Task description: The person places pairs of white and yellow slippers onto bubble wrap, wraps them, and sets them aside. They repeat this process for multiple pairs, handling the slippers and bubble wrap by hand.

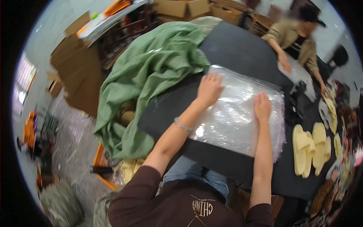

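Observation:
A stack of clear plastic bags [230, 117] lies flat on the black-covered table [238, 45], its surface shiny and lightly wrinkled. My left hand [210, 89] rests on the bags near their far left corner, palm down with the fingers stretched out. Toward their right side lies my right hand [262, 106], fingers extended and close together on the plastic. Neither hand visibly grips anything. A crumpled green cloth [151, 72] covers the table's left side, close to my left hand.
Pale yellow slippers [302, 151] lie at the right of the table. Across the table, a person [302, 41] handles another plastic sheet [302, 73]. Folded cardboard [81, 75] leans at the left; open cartons [181, 8] stand behind. An orange crate [101, 160] is on the floor.

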